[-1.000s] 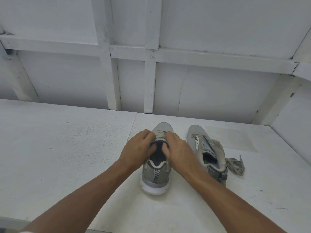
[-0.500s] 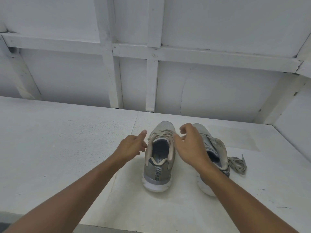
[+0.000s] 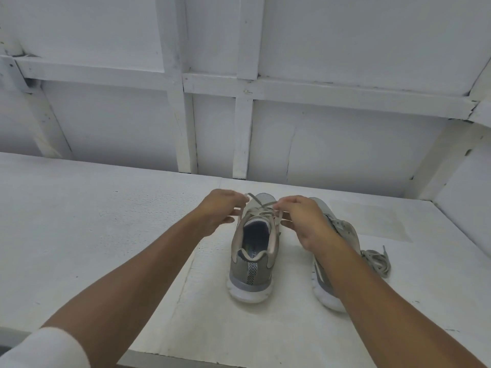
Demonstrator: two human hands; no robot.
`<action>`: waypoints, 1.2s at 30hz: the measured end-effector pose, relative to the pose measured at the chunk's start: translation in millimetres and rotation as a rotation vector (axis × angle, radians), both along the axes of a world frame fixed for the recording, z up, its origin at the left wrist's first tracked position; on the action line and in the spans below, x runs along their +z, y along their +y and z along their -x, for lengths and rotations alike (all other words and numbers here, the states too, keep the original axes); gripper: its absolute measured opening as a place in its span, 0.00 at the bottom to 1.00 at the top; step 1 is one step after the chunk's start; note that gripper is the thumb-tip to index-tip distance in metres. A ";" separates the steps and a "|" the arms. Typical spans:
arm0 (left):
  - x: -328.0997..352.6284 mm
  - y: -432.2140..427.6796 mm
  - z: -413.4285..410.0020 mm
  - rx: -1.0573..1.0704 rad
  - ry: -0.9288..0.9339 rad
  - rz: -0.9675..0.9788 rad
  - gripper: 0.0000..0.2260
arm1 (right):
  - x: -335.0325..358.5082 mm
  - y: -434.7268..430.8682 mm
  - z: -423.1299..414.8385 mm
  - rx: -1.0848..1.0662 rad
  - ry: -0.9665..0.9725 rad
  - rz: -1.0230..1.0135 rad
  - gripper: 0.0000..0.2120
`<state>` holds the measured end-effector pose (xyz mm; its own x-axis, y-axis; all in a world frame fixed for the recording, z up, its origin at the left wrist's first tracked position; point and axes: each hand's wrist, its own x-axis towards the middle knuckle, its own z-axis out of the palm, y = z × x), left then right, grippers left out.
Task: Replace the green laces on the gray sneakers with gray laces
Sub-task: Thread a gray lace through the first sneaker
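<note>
A laced sneaker [image 3: 252,251] is stood on the white table [image 3: 79,221] near the middle, heel toward the camera, toe pointed away at the wall, long axis run near to far. A second sneaker [image 3: 342,229] is set just to its right, also toe away. Its heel half is hidden by the right forearm, so its tilt cannot be told. The left hand [image 3: 218,216] is held at the laced sneaker's left side above the eyelets, wrist raised, and one end of the lace [image 3: 253,201] is pinched between thumb and forefinger. The right hand [image 3: 305,221] is held at the sneaker's right side, between the two sneakers, and the other lace end is pinched at the fingertips, with the remaining fingers curled in. Both ends are drawn up and outward over the tongue. A white sleeve [image 3: 45,349] is seen at the lower left. A loose bundled lace [image 3: 376,261] is lain on the table just right of the second sneaker. A white wall with battens [image 3: 239,115] is seen behind the table.
</note>
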<state>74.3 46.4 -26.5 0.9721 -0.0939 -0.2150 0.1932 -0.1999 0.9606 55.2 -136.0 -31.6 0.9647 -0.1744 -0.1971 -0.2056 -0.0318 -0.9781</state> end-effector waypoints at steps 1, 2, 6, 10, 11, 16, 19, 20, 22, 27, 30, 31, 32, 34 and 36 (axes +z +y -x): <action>4.9 0.6 -2.9 -0.017 -0.041 -0.012 0.05 | 3.2 0.2 -1.9 0.005 -0.006 -0.044 0.04; 10.6 0.6 -5.6 -0.042 -0.081 -0.020 0.05 | 6.8 0.3 -3.5 0.009 -0.014 -0.075 0.04; 31.0 -2.6 -14.0 -0.112 -0.185 -0.010 0.07 | 16.1 1.4 -8.8 0.033 -0.057 -0.041 0.04; 40.6 -7.2 -22.2 -0.129 -0.303 -0.087 0.09 | 24.1 2.8 -10.0 0.062 -0.102 0.007 0.04; 42.1 -8.2 -24.4 -0.140 -0.330 -0.127 0.09 | 25.0 3.2 -10.0 0.072 -0.110 0.017 0.04; 48.4 -15.8 -31.1 -0.222 -0.409 -0.245 0.11 | 23.4 11.2 -7.1 0.152 -0.130 0.075 0.03; 47.6 -20.2 -33.0 -0.257 -0.418 -0.258 0.11 | 21.4 16.0 -4.1 0.166 -0.133 0.060 0.05; 46.8 -21.0 -33.6 -0.261 -0.416 -0.263 0.12 | 21.4 17.2 -3.9 0.157 -0.132 0.055 0.05; 44.4 -19.9 -33.5 -0.276 -0.403 -0.265 0.13 | 21.1 18.4 -3.8 0.133 -0.119 0.045 0.04; 33.2 -12.7 -27.7 -0.397 -0.227 -0.320 0.20 | 20.8 17.9 -0.4 0.100 -0.114 0.005 0.05; 28.3 -9.7 -26.1 -0.393 -0.334 -0.487 0.15 | 20.1 17.0 0.6 0.070 -0.109 -0.010 0.03; 27.3 -8.8 -27.1 -0.369 -0.343 -0.497 0.13 | 19.3 16.8 0.1 0.054 -0.103 -0.011 0.02; 27.7 -7.9 -26.8 -0.353 -0.336 -0.486 0.12 | 18.8 17.1 -0.1 0.037 -0.100 -0.011 0.01; 29.9 -6.7 -24.4 -0.341 -0.302 -0.457 0.12 | 17.7 18.7 -0.9 0.002 -0.098 -0.005 0.02; 33.1 -9.0 -19.9 -0.352 -0.286 -0.464 0.13 | 16.7 20.2 -0.8 -0.025 -0.100 0.032 0.03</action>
